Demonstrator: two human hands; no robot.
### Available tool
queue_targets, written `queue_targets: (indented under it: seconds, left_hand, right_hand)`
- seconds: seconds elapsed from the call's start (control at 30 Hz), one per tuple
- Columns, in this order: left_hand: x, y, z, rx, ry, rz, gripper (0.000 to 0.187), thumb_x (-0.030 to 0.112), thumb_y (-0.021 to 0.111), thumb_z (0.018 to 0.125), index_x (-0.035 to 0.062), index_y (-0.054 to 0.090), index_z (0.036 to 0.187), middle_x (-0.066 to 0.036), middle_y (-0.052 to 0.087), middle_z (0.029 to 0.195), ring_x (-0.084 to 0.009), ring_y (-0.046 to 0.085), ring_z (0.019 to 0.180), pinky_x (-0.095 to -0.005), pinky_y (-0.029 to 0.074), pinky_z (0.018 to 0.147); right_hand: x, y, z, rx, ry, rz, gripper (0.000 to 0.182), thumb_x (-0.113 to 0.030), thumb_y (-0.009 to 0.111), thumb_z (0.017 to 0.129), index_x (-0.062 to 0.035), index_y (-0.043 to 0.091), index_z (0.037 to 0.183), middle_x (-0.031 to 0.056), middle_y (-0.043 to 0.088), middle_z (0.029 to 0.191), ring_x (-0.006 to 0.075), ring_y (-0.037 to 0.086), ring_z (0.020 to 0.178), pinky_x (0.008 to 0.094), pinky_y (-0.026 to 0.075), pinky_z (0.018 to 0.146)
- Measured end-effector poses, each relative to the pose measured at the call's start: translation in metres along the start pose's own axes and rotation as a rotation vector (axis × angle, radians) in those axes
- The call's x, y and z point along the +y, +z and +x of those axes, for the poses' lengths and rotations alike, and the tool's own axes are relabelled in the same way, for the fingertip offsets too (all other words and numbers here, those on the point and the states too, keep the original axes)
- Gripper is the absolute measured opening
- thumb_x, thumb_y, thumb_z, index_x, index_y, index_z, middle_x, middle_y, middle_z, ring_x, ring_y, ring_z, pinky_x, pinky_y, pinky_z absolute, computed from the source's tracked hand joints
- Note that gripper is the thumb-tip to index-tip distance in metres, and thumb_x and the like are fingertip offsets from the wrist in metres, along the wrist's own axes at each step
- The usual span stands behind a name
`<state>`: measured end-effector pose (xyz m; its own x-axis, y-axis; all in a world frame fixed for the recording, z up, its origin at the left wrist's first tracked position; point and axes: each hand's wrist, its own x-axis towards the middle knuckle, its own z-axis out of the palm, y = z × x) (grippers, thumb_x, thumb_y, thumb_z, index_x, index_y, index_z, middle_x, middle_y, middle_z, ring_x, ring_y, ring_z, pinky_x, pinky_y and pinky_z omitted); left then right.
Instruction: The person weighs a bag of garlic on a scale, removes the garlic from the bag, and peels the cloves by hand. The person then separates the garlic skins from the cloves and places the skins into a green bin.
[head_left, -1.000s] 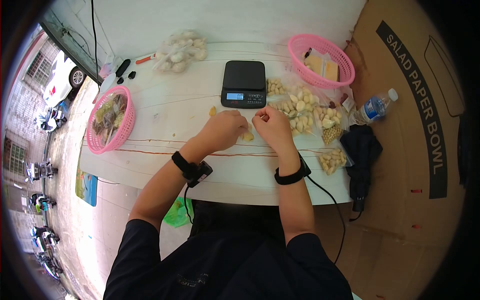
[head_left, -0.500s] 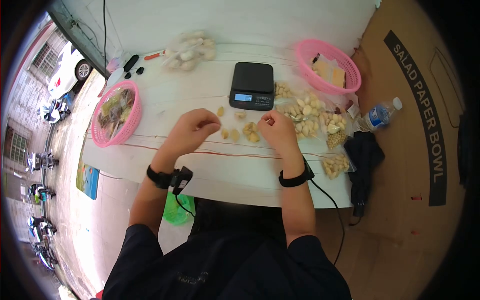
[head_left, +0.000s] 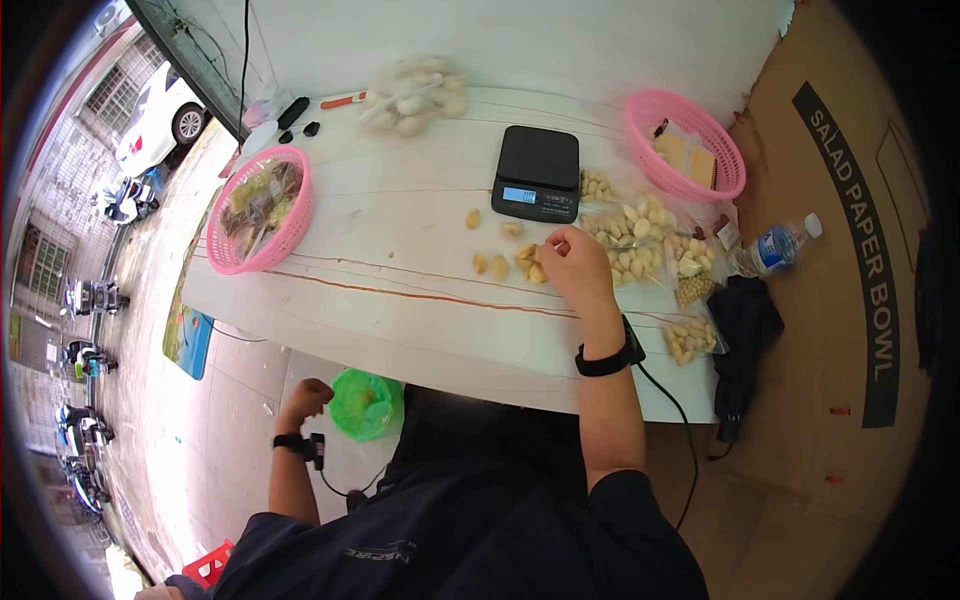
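Note:
My right hand is over the table with its fingertips pinched together; what they hold is too small to make out. Right beside those fingertips lies a small heap of pale yellow, clove-like pieces. A few single pieces are spread to its left. A black digital scale with a lit display stands just beyond. Below the table's front edge, my left hand is closed next to a green plastic bag; anything within its fingers is hidden.
Clear bags of pale cloves and seeds lie right of the scale. Pink baskets stand at left and back right. A water bottle, a dark folded umbrella and a bag of whitish bulbs are also there.
My left hand has left the tabletop and moved down and left, beside the green bag. My right hand stays pinched by the heap. The whole view has shifted slightly.

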<state>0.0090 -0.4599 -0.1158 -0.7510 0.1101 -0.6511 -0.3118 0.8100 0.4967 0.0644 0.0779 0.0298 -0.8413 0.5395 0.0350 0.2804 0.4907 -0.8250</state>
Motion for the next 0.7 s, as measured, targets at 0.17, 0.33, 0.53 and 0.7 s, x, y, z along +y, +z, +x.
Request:
queue_targets:
  seconds: [0.17,0.33,0.53,0.7]
  left_hand:
    - [-0.105,0.080,0.073,0.164,-0.007,0.067,0.045,0.021,0.069,0.083,-0.0028,0.062,0.121,-0.019,0.071,0.093,-0.0275,0.070,0.073,-0.0388,0.058,0.060]
    - [-0.072,0.073,0.056,0.321,0.303,0.450,0.056,0.031,0.070,0.080,-0.0030,0.060,0.124,-0.024,0.071,0.099,-0.0389,0.069,0.090,-0.0441,0.055,0.083]
    - [0.085,-0.017,-0.068,0.008,0.259,0.146,0.035,0.027,0.069,0.084,-0.0009,0.070,0.105,-0.013,0.070,0.087,-0.0234,0.067,0.080,-0.0342,0.054,0.073]
    - [0.183,-0.054,-0.117,-0.211,0.626,-0.154,0.027,0.008,0.065,0.089,-0.0004,0.064,0.115,0.001,0.061,0.084,-0.0085,0.058,0.078,-0.0245,0.047,0.070]
  right_hand:
    - [0.004,0.001,0.000,0.001,-0.011,-0.029,0.024,-0.027,0.065,0.078,-0.0046,0.066,0.087,0.0101,0.066,0.072,0.0257,0.065,0.068,0.0359,0.050,0.063]
    - [0.000,0.000,-0.002,0.009,-0.005,-0.022,0.026,-0.026,0.065,0.078,-0.0046,0.066,0.092,0.0094,0.065,0.072,0.0258,0.064,0.068,0.0363,0.049,0.063]
    - [-0.006,-0.004,-0.004,-0.058,0.003,-0.055,0.029,-0.024,0.067,0.078,-0.0041,0.065,0.099,0.0099,0.064,0.078,0.0247,0.064,0.075,0.0363,0.049,0.067]
    - [-0.008,-0.005,-0.006,-0.115,-0.012,-0.118,0.032,-0.024,0.068,0.077,-0.0044,0.065,0.102,0.0105,0.064,0.084,0.0251,0.063,0.080,0.0363,0.050,0.070]
